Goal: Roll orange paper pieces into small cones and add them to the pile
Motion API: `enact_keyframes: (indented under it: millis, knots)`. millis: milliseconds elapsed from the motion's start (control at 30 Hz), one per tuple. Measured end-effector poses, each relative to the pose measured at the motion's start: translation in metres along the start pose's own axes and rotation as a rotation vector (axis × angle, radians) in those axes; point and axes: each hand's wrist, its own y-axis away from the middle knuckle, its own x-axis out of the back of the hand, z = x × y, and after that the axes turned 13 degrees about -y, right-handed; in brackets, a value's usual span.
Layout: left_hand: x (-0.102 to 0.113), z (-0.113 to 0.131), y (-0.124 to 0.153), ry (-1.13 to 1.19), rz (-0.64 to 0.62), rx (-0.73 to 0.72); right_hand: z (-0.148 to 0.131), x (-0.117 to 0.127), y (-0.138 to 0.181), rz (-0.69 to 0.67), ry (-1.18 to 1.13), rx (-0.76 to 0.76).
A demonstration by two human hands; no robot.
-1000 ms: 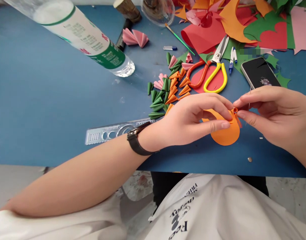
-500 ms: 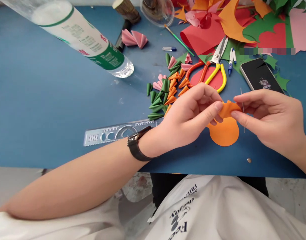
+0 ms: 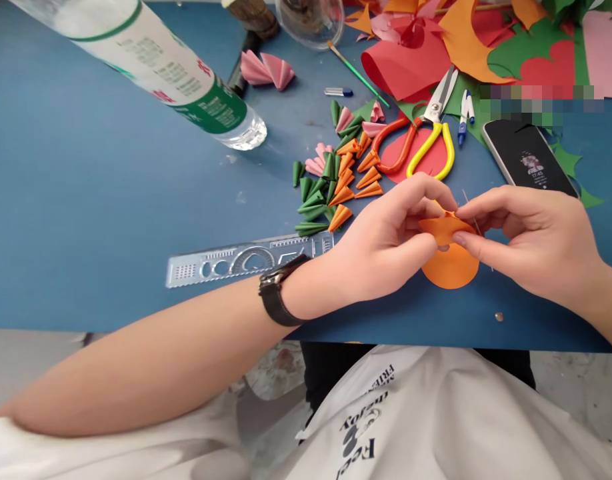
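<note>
Room left of ruler (image 3: 221,263) — scissors (image 3: 435,111), phone (image 3: 529,157) block far side.

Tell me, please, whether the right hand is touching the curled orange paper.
Touching: the head view shows the right hand pinching the curled orange paper at its right end, thumb in front.

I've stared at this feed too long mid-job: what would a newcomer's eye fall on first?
Probably the left hand and right hand holding an orange paper piece, right of centre. Next, the clustered green, orange and pink paper cones near the centre, with red-and-yellow-handled scissors to their right. The big bottle dominates the upper left.
</note>
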Motion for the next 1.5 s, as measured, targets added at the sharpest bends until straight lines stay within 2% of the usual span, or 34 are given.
enact_keyframes:
  millis: [133,300,467,633,867,1067,1300,1500]
  knots:
    - [-0.003,0.005,0.003,0.062,-0.053,0.139,0.003,-0.001,0.000,-0.001,0.002,0.025]
    - [-0.005,0.009,0.003,0.142,0.036,0.246,0.000,0.001,0.003,0.068,0.055,0.058]
    - [-0.003,0.014,0.000,0.293,0.092,0.391,0.001,-0.005,0.005,0.198,-0.086,0.042]
    - [-0.006,0.017,-0.001,0.406,0.078,0.403,0.007,-0.011,0.002,0.213,-0.205,-0.042]
    - [-0.007,0.019,0.002,0.455,0.123,0.421,-0.004,-0.013,-0.003,0.290,-0.312,-0.167]
    - [-0.006,0.025,0.001,0.465,0.104,0.436,0.001,-0.011,-0.002,0.253,-0.518,-0.270]
    - [-0.007,0.025,-0.001,0.419,0.105,0.465,0.003,-0.012,-0.001,0.203,-0.499,-0.182]
    - [-0.004,0.023,0.001,0.318,0.103,0.413,0.005,-0.013,-0.001,0.248,-0.411,-0.164]
